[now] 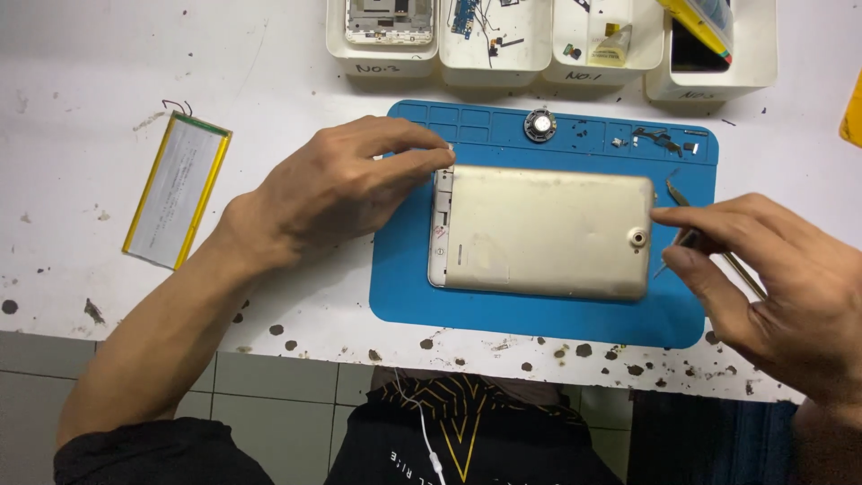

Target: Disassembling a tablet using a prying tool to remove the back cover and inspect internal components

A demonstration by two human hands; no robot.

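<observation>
My left hand rests its fingertips on the short end of the gold tablet, which lies back up on the blue mat in the middle of the table; that grip is released, only pressing. My right hand pinches thin tweezers beside the camera corner. I judge it best to keep the case pinned flat and the tips low at the seam. Four white bins line the far edge: a bare frame, small boards and wires, tape scraps, a dark phone with a yellow tool. A silver battery lies to the left
</observation>
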